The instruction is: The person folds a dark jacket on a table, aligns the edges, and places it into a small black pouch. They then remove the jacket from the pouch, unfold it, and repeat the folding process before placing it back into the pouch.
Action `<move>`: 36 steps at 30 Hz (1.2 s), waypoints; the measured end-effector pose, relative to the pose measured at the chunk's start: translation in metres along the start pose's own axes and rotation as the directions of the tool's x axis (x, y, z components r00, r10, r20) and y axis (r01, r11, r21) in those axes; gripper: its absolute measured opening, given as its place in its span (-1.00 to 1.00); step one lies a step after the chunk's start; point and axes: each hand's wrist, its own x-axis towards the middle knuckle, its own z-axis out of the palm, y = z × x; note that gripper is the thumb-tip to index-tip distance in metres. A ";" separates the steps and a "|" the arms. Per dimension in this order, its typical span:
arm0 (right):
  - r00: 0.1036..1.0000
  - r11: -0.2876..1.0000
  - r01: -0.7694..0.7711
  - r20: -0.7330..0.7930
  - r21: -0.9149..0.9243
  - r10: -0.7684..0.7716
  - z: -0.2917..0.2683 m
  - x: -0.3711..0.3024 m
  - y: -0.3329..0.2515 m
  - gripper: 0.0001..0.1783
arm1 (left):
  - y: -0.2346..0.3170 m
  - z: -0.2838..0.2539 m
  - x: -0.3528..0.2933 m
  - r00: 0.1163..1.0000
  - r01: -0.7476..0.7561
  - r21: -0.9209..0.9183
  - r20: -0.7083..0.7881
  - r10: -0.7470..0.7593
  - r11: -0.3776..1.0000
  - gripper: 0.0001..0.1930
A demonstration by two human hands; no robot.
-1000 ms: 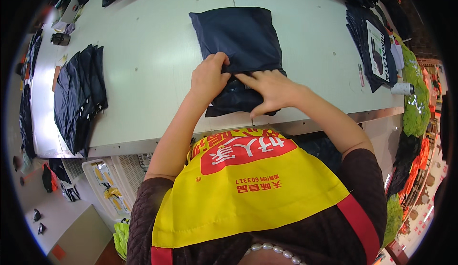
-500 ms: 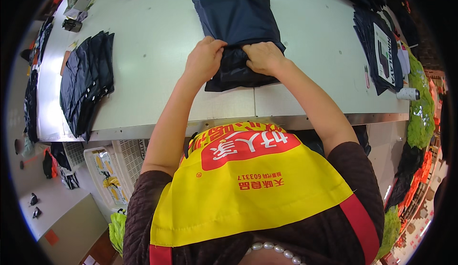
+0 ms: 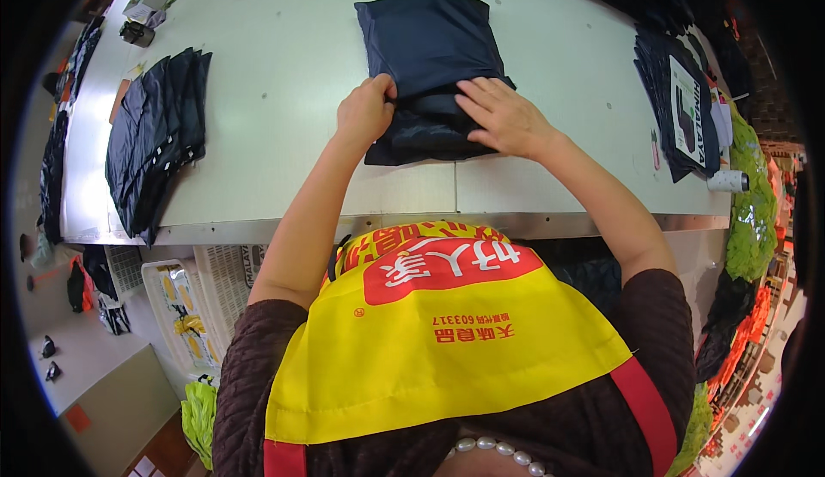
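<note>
A dark navy, nearly black folded cloth piece (image 3: 431,43) lies on the white table in front of me. Its upper part is smooth; the lower part is shinier and creased, with a fold line across the middle. At the left end of that fold, my left hand (image 3: 365,114) pinches the cloth edge between thumb and fingers. My right hand (image 3: 505,118) rests on the right side of the lower part, palm down, fingers stretched out and slightly apart.
A fanned stack of black cloth pieces (image 3: 161,133) lies left on the white table (image 3: 284,159). Another dark stack (image 3: 657,103) with a printed white sheet sits right, beside a white thread spool (image 3: 727,181). White plastic baskets (image 3: 176,322) stand below the metal-trimmed front edge.
My right hand has let go of its pinch at the fold, moved slightly right and down, and spread its fingers flat. The left hand still pinches the left edge.
</note>
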 end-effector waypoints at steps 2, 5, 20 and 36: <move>0.994 0.994 -0.110 -0.023 0.025 0.111 0.021 -0.007 0.008 -0.58 | -0.004 0.009 0.003 1.000 0.001 0.012 0.009 -0.001 1.000 -0.84; 0.967 0.959 -0.254 -0.029 -0.124 0.252 0.046 0.000 0.015 -0.73 | -0.010 0.021 0.009 0.997 -0.045 0.036 -0.067 0.047 0.998 -0.82; 0.947 0.944 -0.257 -0.139 0.204 0.288 0.010 -0.024 0.028 -0.56 | 0.017 0.012 -0.002 0.874 -0.354 0.068 -0.330 0.356 0.933 -0.82; 0.755 0.764 -0.643 -0.122 0.058 0.644 0.028 0.030 -0.005 -0.92 | 0.030 0.023 0.009 0.754 -0.590 0.204 -0.206 0.623 0.781 -0.90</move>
